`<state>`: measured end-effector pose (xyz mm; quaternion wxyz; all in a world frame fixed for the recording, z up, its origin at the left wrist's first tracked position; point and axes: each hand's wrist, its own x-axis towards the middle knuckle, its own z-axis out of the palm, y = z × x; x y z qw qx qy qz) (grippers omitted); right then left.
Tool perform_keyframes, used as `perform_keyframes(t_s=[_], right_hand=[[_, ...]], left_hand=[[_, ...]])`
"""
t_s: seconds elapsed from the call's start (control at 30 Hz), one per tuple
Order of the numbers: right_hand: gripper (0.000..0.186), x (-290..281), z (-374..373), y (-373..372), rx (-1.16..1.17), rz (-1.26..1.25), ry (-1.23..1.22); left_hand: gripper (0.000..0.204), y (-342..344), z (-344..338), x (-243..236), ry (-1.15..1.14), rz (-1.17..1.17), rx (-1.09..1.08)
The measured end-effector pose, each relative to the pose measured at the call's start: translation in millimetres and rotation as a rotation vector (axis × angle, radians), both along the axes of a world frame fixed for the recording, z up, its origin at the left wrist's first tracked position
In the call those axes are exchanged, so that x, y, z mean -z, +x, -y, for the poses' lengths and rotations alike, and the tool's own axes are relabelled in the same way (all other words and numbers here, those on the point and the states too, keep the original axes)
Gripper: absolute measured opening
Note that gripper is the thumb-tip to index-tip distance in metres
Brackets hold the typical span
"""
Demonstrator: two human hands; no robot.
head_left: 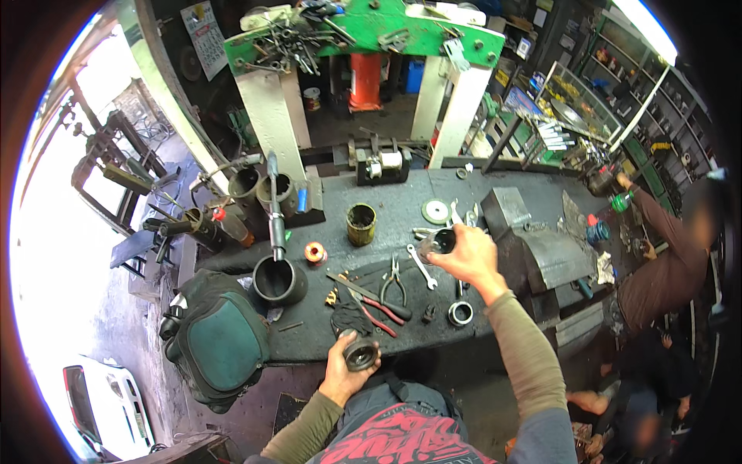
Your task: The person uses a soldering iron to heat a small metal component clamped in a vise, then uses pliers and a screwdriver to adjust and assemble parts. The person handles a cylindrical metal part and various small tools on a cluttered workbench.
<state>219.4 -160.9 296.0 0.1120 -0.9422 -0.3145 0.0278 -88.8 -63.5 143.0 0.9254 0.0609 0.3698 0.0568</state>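
Observation:
My left hand (pixel 340 371) grips a round dark metal part like a bearing or hub (pixel 360 353) just past the near edge of the black workbench (pixel 386 209). My right hand (pixel 466 257) is stretched out over the bench and holds a short dark metal cylinder (pixel 439 243), its open end turned toward me. Below that hand lie a combination wrench (pixel 421 266), a shiny metal ring (pixel 461 312), grey pliers (pixel 393 287) and red-handled pliers (pixel 377 308).
A large grey bench vise (pixel 533 247) stands right of my right hand. A dirty can (pixel 361 224), an orange spool (pixel 314 253), a grinding disc (pixel 436 211) and a black cup-shaped part (pixel 279 280) are on the bench. A dark backpack (pixel 216 340) sits at left. Another person (pixel 665 271) works at right.

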Motion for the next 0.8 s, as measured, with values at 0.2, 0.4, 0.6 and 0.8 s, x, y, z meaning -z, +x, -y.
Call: perform_keyframes(t_s=[0.2, 0.4, 0.6, 0.8], right_hand=[[0.062, 39.5, -95.3, 45.0, -0.065, -0.014, -0.003], [0.057, 78.8, -154.6, 62.3, -0.147, -0.116, -0.155], [0.080, 113.1, -152.7, 58.5, -0.123, -0.114, -0.165], [0.076, 110.1, -84.2, 24.4, -0.189, -0.085, 0.386]], left_hand=[[0.035, -58.7, -8.0, 3.9, -0.026, -0.091, -0.131], [0.037, -121.4, -13.6, 7.7, 0.025, -0.191, -0.307], [0.036, -121.4, -16.5, 4.3, 0.011, -0.195, -0.412], [0.041, -72.3, -23.0, 13.4, 0.009, -0.085, -0.193]])
